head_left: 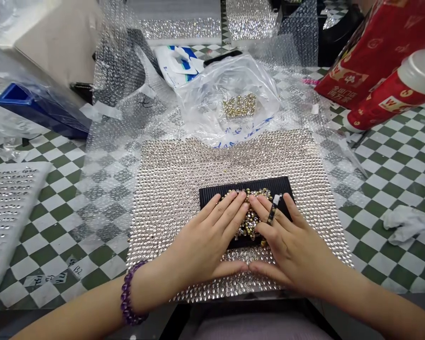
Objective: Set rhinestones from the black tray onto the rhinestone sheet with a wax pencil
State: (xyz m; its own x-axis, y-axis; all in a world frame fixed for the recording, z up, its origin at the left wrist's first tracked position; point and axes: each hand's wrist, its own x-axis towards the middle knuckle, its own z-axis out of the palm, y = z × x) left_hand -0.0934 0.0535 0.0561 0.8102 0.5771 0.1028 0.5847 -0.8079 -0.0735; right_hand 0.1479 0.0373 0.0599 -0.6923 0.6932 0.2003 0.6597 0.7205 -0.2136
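A pile of gold and silver rhinestones (pixel 250 222) lies on a black ridged tray (pixel 212 193). My left hand (pixel 216 231) rests over the tray's left part, fingers stretched out, its fingertips on the stones. From the other side my right hand (pixel 283 236) lies over the tray and stones with fingers spread; one finger wears a dark patterned band (pixel 271 213) with a white bit at its end. My two thumbs almost meet below the tray. Beneath it spreads a sheet set with rows of shiny rhinestones (pixel 170 198). The hands hide part of the tray.
Behind the sheet sits a clear plastic bag (pixel 198 104) with gold stones (pixel 239 105). A red cup (pixel 386 99) and red bag (pixel 361 52) stand at right, near a crumpled tissue (pixel 407 223). Left are a blue container (pixel 42 111), bubble wrap (pixel 109 165) and a white studded panel (pixel 10 208).
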